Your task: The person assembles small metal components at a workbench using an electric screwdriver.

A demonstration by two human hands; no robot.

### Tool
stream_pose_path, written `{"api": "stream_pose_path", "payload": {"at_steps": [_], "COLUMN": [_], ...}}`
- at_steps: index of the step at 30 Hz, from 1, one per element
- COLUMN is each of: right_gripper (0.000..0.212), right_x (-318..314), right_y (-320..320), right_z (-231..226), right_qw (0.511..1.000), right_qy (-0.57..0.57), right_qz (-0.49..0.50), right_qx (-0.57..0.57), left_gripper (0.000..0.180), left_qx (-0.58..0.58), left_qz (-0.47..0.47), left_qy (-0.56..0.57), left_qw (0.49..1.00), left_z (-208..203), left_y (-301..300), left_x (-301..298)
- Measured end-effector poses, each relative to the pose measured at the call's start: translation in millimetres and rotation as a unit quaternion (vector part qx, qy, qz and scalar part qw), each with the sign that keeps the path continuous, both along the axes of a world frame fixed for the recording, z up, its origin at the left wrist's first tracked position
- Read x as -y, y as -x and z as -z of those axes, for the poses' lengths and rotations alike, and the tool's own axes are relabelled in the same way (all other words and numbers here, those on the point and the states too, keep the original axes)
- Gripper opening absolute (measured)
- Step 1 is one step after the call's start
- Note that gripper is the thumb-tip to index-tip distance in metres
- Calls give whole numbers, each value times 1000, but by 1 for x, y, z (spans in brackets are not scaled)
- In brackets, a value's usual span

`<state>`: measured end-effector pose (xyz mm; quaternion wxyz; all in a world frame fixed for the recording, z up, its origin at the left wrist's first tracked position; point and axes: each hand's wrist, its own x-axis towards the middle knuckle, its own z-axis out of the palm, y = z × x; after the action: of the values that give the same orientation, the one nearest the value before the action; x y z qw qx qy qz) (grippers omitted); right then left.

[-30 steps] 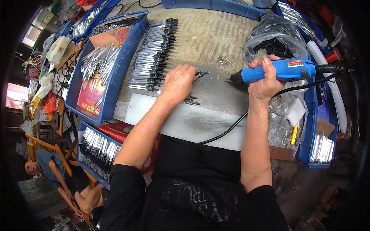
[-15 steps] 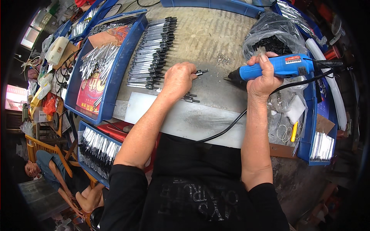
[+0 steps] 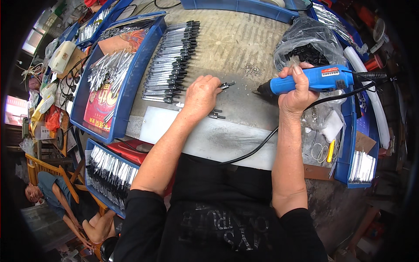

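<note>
Judged the work partway: the left hand (image 3: pixel 201 94) pinched one rod (image 3: pixel 227 85), dark tip protruding, just right of a long row of shiny black-ended rods (image 3: pixel 172 63); whether those were finished or waiting, I could not tell. The right hand (image 3: pixel 297 92) gripped a smooth blue power tool (image 3: pixel 321 79), its tapered nose apart from the rod. A crinkled clear bag (image 3: pixel 291 39) held many black parts (image 3: pixel 308 53); bright bits (image 3: pixel 252 70) littered the worn bench (image 3: pixel 235 48).

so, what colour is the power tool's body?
The power tool is blue, with a black nose; head view shows it best.
</note>
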<state>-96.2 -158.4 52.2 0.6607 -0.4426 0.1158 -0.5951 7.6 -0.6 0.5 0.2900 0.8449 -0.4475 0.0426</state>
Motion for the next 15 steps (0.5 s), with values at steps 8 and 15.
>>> {"api": "stream_pose_path", "payload": {"at_steps": [8,15], "right_gripper": [21,21], "right_x": [2,0], "right_y": [0,0], "right_z": [0,-2], "right_qw": [1000,1000], "right_qy": [-9,-3], "right_qz": [4,-11], "right_qx": [3,-3], "left_gripper": [13,11], "left_qx": [-9,-8], "left_qz": [-8,-10], "left_qy": [33,22], "left_qw": [999,1000], "left_z": [4,2], "left_y": [-4,-2], "left_x": [-1,-2]}}
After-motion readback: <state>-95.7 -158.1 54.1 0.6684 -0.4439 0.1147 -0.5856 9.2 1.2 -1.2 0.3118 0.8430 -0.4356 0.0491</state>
